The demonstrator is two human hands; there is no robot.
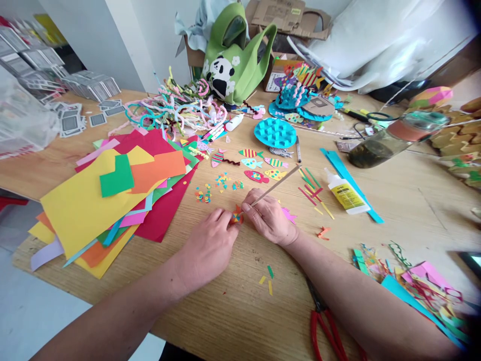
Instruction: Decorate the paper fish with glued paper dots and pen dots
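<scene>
My left hand (210, 241) pinches a small orange paper fish (236, 217) with coloured triangles on it, holding it at the table. In the fingers of my right hand (272, 219) is a thin wooden stick (281, 183), its lower end close to the fish; whether it touches cannot be made out. Behind my hands lie small piles of paper bits (203, 193) and several decorated paper fish (256, 176). A pink paper piece (288, 214) shows partly beyond my right hand. Thin paper strips (314, 193) lie to the right.
Stacked coloured paper (82, 200) covers the left side. Red-handled scissors (325, 328) lie partly under my right forearm. To the right are a glue bottle (347, 194), a drink bottle (391, 140) and paper scraps (424, 291). Pipe cleaners (176, 113), a blue disc (275, 132) and a green bag (244, 70) stand behind.
</scene>
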